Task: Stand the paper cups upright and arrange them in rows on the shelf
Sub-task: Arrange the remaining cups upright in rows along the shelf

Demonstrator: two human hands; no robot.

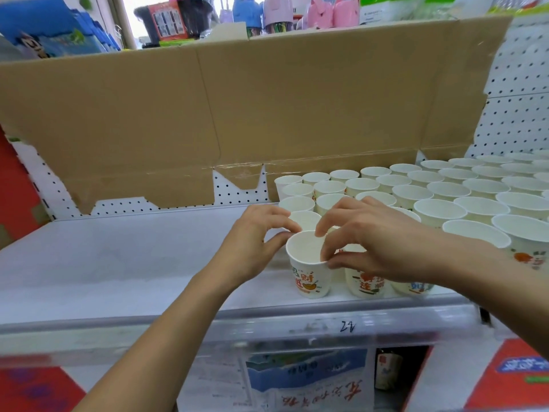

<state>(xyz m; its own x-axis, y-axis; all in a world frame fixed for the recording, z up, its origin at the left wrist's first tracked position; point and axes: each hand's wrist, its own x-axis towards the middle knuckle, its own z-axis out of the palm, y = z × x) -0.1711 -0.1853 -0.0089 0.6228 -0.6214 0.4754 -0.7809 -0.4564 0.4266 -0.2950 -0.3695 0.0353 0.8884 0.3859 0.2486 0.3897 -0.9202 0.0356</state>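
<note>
paper cups (309, 263): white, orange-green print | cardboard (237, 108): brown | shelf (118, 263): white

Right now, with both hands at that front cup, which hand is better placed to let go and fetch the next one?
The left hand. It only touches the cup from the side, over bare shelf, while the right hand pinches the rim and probably should steady it beside the rows.

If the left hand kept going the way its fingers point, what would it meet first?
The left hand points right and back, so probably the front cup it already touches, then the rows behind; depth is unclear.
</note>
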